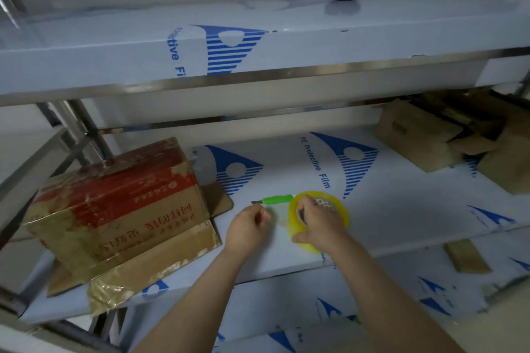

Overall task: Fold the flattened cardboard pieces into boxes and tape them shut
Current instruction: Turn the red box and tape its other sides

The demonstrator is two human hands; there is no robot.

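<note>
Tape roll (342,212) sits gripped in the right hand (321,226) while the left hand (248,228) pinches what looks like its loose strip (280,221), best drawn taut and flat toward the box (114,203) at left.

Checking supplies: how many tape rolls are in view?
1: the yellow tape roll on the middle shelf, gripped by the right hand, beside the green cutter. Others may be hidden.

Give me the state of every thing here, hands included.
Tape roll: on edge, gripped by the right hand.
Tape end: pulled out, pinched by the left hand.
Utility knife: lying on the shelf, blade tip out.
Red-and-brown box: folded up, taped over.
Plain boxes: flaps open.
</note>
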